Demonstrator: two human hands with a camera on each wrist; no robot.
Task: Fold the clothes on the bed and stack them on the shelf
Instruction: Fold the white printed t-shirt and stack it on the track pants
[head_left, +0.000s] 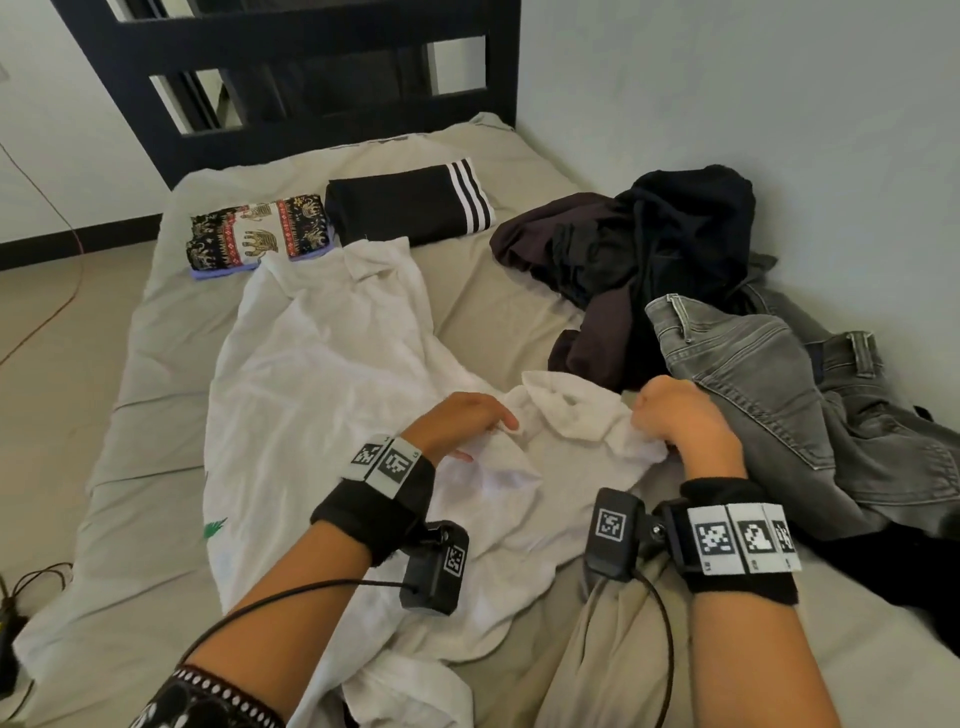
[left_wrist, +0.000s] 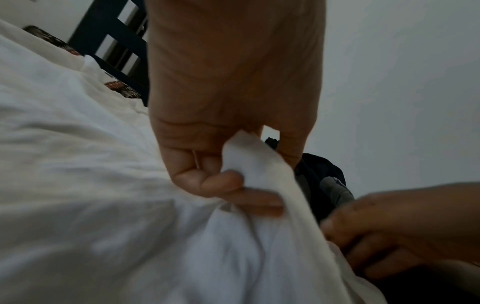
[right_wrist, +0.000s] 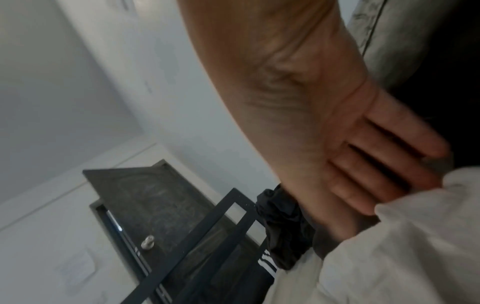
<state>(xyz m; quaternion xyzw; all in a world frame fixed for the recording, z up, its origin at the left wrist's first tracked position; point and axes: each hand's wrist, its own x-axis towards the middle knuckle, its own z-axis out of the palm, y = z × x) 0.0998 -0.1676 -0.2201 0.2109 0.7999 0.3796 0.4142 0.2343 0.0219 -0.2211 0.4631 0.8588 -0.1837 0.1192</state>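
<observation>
While the crumpled white cotton T-shirt (head_left: 332, 395) lies spread across the beige bedsheet (head_left: 156, 332), we pinch a fold of it with our left hand (head_left: 457, 415), thumb against curled fingers (left_wrist: 223, 185). Our right hand (head_left: 675, 410) bunches its sleeve in a closed fist, beside the grey denim jeans (head_left: 753, 374).
</observation>
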